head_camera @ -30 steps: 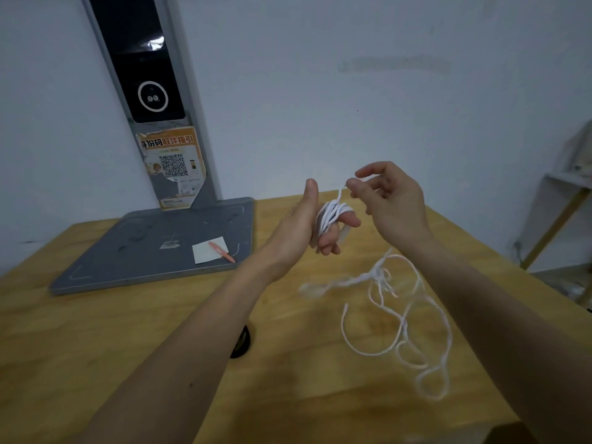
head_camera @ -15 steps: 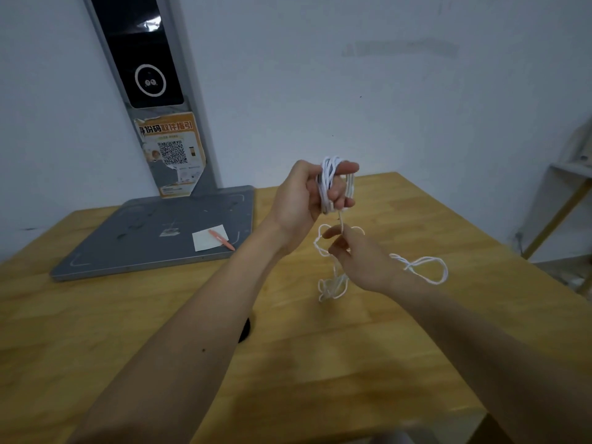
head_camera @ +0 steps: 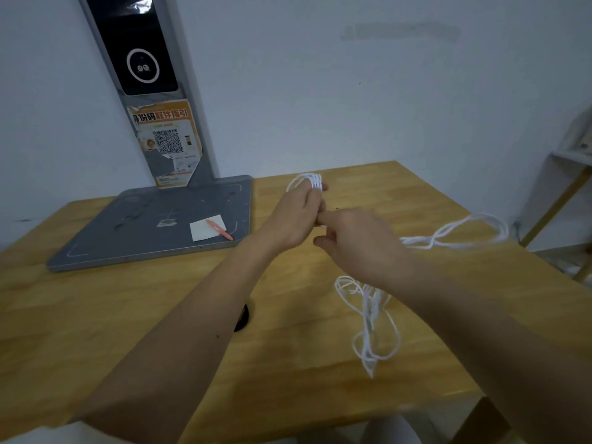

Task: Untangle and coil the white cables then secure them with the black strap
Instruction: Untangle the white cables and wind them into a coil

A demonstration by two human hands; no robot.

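My left hand [head_camera: 296, 216] is held above the wooden table [head_camera: 128, 331] with several turns of white cable [head_camera: 312, 181] wound round its fingers. My right hand [head_camera: 355, 248] is just beside it, fingers curled, pinching the free run of the cable near the left fingertips. The loose white cable hangs from the right hand in tangled loops [head_camera: 371, 318] below my wrist, and another blurred loop [head_camera: 461, 233] swings out to the right. A black strap [head_camera: 241, 318] peeks out from under my left forearm on the table.
A grey flat base [head_camera: 144, 225] with an upright post [head_camera: 141, 75] stands at the back left, carrying a white paper slip [head_camera: 203, 229] and an orange pen [head_camera: 219, 229]. A shelf frame [head_camera: 563, 193] stands off the table's right edge. A white wall lies behind.
My left hand turned over and dropped lower, the coil now at its far side. My right hand rose to the left fingertips, and the loose cable swung out right and below.
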